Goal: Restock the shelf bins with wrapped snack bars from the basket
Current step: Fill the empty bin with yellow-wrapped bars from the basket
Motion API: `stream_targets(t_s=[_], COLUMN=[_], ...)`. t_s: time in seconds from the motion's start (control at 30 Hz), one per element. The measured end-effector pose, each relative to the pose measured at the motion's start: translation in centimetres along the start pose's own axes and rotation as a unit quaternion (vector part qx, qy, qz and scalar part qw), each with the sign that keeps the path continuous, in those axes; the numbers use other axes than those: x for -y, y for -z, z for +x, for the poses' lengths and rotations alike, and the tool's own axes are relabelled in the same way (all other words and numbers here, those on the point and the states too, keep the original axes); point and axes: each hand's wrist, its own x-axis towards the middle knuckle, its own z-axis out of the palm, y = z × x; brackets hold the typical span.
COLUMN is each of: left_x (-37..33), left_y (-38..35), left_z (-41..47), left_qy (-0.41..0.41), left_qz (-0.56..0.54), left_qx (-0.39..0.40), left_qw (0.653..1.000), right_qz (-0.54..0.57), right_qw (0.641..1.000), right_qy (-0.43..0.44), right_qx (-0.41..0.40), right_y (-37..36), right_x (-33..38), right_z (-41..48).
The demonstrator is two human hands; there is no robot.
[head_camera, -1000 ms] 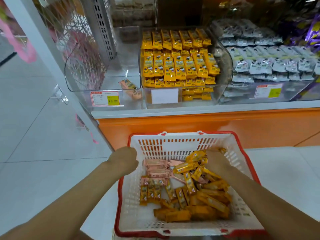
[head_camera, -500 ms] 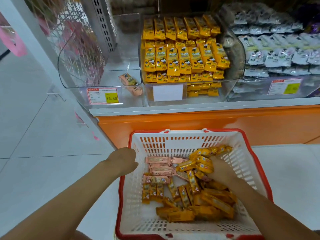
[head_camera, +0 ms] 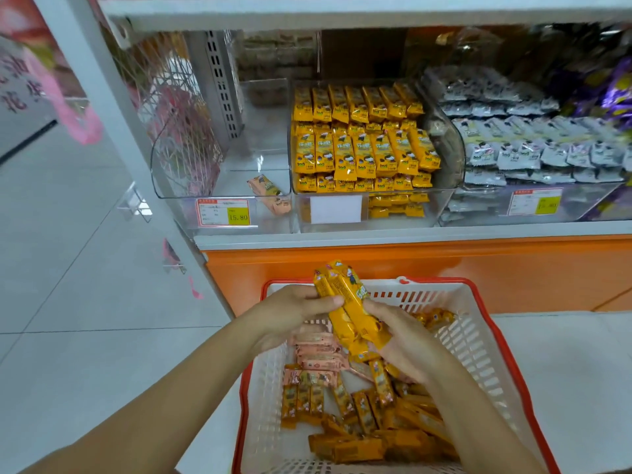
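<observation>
A white basket with a red rim [head_camera: 478, 340] stands on the floor below the shelf, holding several yellow bars and a few pink bars [head_camera: 316, 352]. Above it, both hands grip one bundle of yellow wrapped snack bars [head_camera: 352, 313]. My left hand [head_camera: 290, 314] holds the bundle's upper left side with the thumb across it. My right hand [head_camera: 407, 340] cups its lower end from the right. The middle clear shelf bin [head_camera: 444, 200] is stacked with yellow bars [head_camera: 362, 138]. The left clear bin [head_camera: 178, 186] holds two pink bars [head_camera: 268, 191].
A right bin of grey-white packets [head_camera: 533, 148] sits beside the yellow one. Price tags [head_camera: 224, 212] hang on the bin fronts. An orange cabinet front [head_camera: 478, 261] lies under the shelf. White tiled floor [head_camera: 85, 302] spreads to the left, past a white upright post [head_camera: 113, 107].
My right hand lifted a bundle of yellow bars out of the basket. My left hand left the basket's rim and took hold of the same bundle. The view tilted up toward the shelf.
</observation>
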Motion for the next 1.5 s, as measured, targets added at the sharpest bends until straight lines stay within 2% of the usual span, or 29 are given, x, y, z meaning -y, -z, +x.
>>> stream_targets(t_s=[0.17,0.23,0.37,0.53,0.7,0.8,0.9,0.97,1.03,1.07,1.1,1.17,1.2,1.27,1.33,1.43,1.5], left_x=[0.2,0.0,-0.9,-1.7,-3.4,-5.2,-7.4,-8.9,-10.3,-10.8,-11.1,-11.4,-11.4,-11.2,-11.0,-10.7,-10.6], left_y=[-0.7,-0.7,-0.5,-1.0,-1.4,-1.4,-1.2,-0.8,-0.3,0.1,0.8,2.0,2.6,3.1,3.1,3.0,3.2], left_z=[-0.1,-0.3,-0.7,-0.7,-0.7,-0.9,-1.3,-1.6,-1.8,-1.7,-1.5,-0.8,-0.6,-0.2,-0.1,-0.1,-0.1], left_qy=[-0.030,-0.030,-0.035,-0.066,-0.116,-0.158,-0.202,-0.234,-0.275,-0.306,-0.334,-0.355,-0.346,-0.313,-0.304,-0.336,-0.343], left_qz=[-0.111,-0.137,-0.175,-0.167,-0.181,-0.178,-0.180,-0.175,-0.141,-0.091,-0.013,0.144,0.185,0.226,0.274,0.347,0.365], left_qx=[-0.020,-0.019,0.026,0.053,0.018,0.015,0.016,0.009,-0.035,-0.091,-0.174,-0.331,-0.373,-0.390,-0.374,-0.369,-0.368], left_qw=[0.993,0.990,0.984,0.982,0.976,0.971,0.963,0.956,0.951,0.943,0.926,0.862,0.840,0.836,0.832,0.794,0.783], right_qz=[-0.133,-0.149,-0.096,-0.183,-0.404,-0.466,-0.522,-0.529,-0.512,-0.505,-0.503,-0.517,-0.534,-0.575,-0.606,-0.628,-0.647], right_qw=[0.982,0.976,0.973,0.934,0.830,0.780,0.711,0.692,0.700,0.698,0.693,0.683,0.682,0.679,0.667,0.654,0.632], right_qy=[0.103,0.128,0.152,0.220,0.289,0.324,0.372,0.382,0.384,0.390,0.396,0.384,0.356,0.279,0.229,0.215,0.218], right_qx=[-0.080,-0.094,-0.143,-0.213,-0.252,-0.263,-0.288,-0.309,-0.317,-0.324,-0.332,-0.344,-0.351,-0.362,-0.368,-0.362,-0.366], right_y=[-1.2,-1.6,-1.6,-1.8,-2.7,-3.5,-4.3,-5.0,-5.8,-6.1,-6.4,-6.9,-7.2,-7.9,-8.8,-9.9,-10.2], right_x=[1.6,2.0,2.2,2.1,2.8,4.1,6.2,8.2,10.5,11.7,12.9,15.2,16.2,17.7,18.4,18.1,17.6], right_z=[-1.7,-2.1,-2.1,-2.1,-2.8,-2.6,-1.9,-1.4,-0.9,-0.6,-0.1,1.5,2.6,4.9,7.0,9.7,11.3])
